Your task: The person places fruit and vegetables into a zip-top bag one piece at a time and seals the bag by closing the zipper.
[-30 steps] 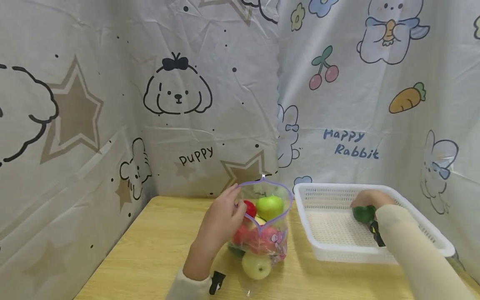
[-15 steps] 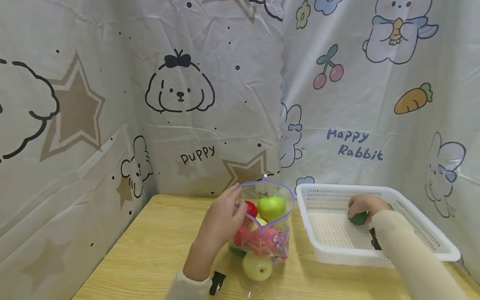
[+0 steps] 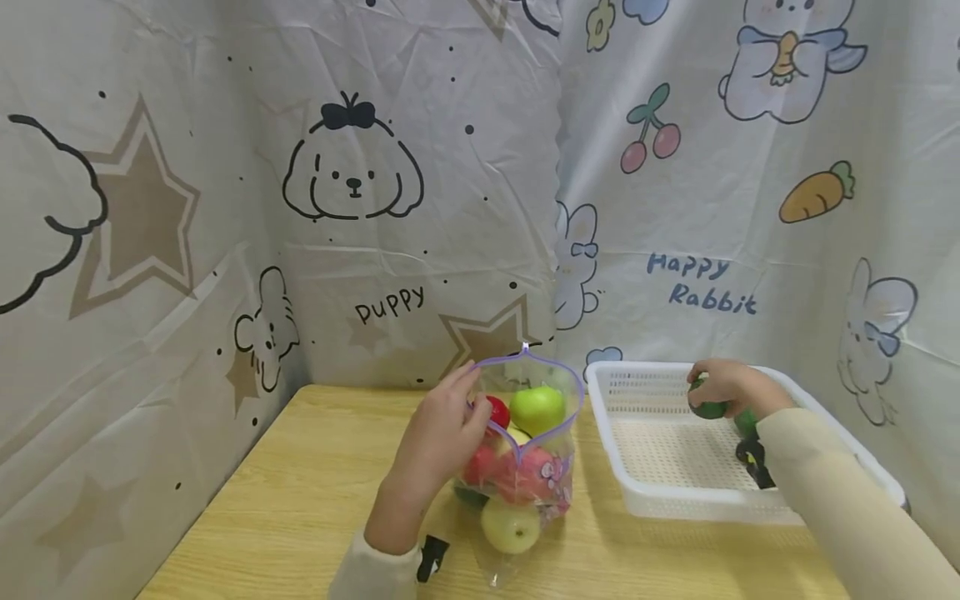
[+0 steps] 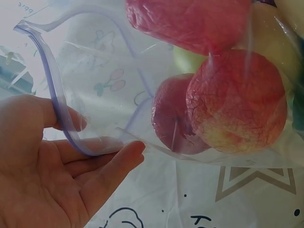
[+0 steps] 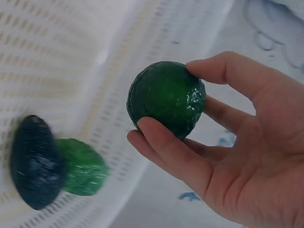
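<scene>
My left hand (image 3: 442, 429) pinches the purple rim of a clear zip bag (image 4: 54, 95), and its mouth gapes wide. Inside the bag are a green apple or pear (image 3: 537, 408), red apples (image 4: 237, 102) and a pale yellow-green round fruit (image 3: 510, 527) low at the front. Over at the white basket (image 3: 626, 483), my right hand (image 5: 256, 137) grips a round, dark green, bumpy avocado (image 5: 164, 99) between thumb and fingers, raised off the basket floor. A darker elongated avocado (image 5: 35, 164) and a brighter green fruit (image 5: 85, 168) lie in the basket.
A light wooden table (image 3: 300, 483) carries the bag on its middle and the basket to the right. Printed curtains (image 3: 420, 150) close off the back and both sides. A black wrist strap piece (image 3: 432, 557) shows at the left sleeve.
My right hand has lifted the avocado up and slightly left from the basket floor, uncovering another green fruit beneath. The left hand still holds the bag's rim in the same place.
</scene>
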The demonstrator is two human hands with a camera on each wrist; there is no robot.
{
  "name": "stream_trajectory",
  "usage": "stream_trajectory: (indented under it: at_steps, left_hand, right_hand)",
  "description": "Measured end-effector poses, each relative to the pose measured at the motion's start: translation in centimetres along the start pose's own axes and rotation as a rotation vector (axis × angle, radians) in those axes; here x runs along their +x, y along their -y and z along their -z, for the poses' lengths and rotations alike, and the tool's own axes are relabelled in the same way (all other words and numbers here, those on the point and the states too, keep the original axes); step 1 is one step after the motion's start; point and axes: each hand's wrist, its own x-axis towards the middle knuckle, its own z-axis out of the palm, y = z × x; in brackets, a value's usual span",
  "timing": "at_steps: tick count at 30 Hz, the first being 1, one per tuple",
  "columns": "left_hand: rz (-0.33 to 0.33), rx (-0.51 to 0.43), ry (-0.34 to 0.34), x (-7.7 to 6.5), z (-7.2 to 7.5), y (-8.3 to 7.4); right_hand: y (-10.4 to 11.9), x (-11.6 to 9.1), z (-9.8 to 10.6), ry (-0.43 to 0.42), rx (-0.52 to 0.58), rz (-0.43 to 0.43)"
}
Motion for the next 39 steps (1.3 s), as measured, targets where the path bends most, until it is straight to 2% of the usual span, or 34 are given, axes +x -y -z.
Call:
stream_trajectory:
  at_steps: [7,10,13,18,23,27,31,35,39]
  left_hand:
    - [-0.014,0.008,-0.008,0.1,-0.2,-0.1]
    - [-0.026,-0.001,-0.008,0.1,-0.2,-0.1]
    - [-0.031,-0.004,-0.004,0.1,-0.2,-0.1]
    - [-0.038,0.007,-0.008,0.2,-0.2,0.0]
    - [-0.032,-0.014,0.011,0.3,-0.3,-0.1]
    - [-0.032,-0.026,0.017,0.4,-0.2,-0.2]
    - [-0.024,-0.021,0.019,0.4,0.0,-0.2]
    - [-0.014,-0.026,0.031,0.4,0.1,-0.2]
    - [-0.015,-0.052,0.044,0.3,0.0,-0.3]
  right_hand:
    - [2.6,-2.2,2.4,-0.077,-0.046,0.136]
    - [4.0,-3.5,3.4,-0.140,-0.068,0.208]
    - [6.1,-4.9,4.0,-0.237,-0.106,0.281]
    - [10.6,-7.3,3.6,-0.349,-0.155,0.408]
    - [14.5,-9.2,1.9,-0.411,-0.104,0.527]
    - [16.9,-10.2,0.7,-0.404,-0.038,0.614]
    - [18.6,-10.5,-0.5,-0.350,0.020,0.688]
    - [19.5,-10.4,-1.7,-0.317,0.038,0.737]
    - [19.8,-10.4,-2.8,-0.324,0.009,0.764]
